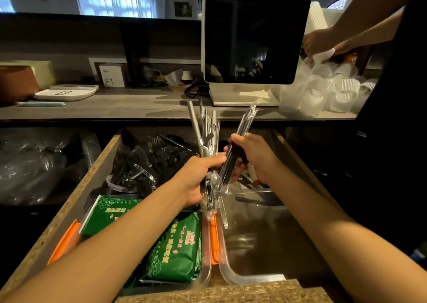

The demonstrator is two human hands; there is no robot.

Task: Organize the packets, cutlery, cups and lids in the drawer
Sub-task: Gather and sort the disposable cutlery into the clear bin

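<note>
Above the open drawer (92, 178) my left hand (201, 178) grips an upright bundle of silver wrapped cutlery (205, 129). My right hand (251, 157) grips a clear-wrapped packet of black cutlery (235, 150), tilted against the bundle. Loose black plastic forks (157, 154) fill the drawer's far left part. Two green packets (178, 249) lie in a clear tray at the near left. A clear tray (251, 277) on the right holds little. Clear cups (323, 90) are piled on the counter at the right.
A screen on a stand (254, 37) sits on the counter behind the drawer. Another person's hands (316, 41) handle cups at the far right. White trays (67, 92) lie on the counter at the left. Orange strips (213, 238) lie between the trays.
</note>
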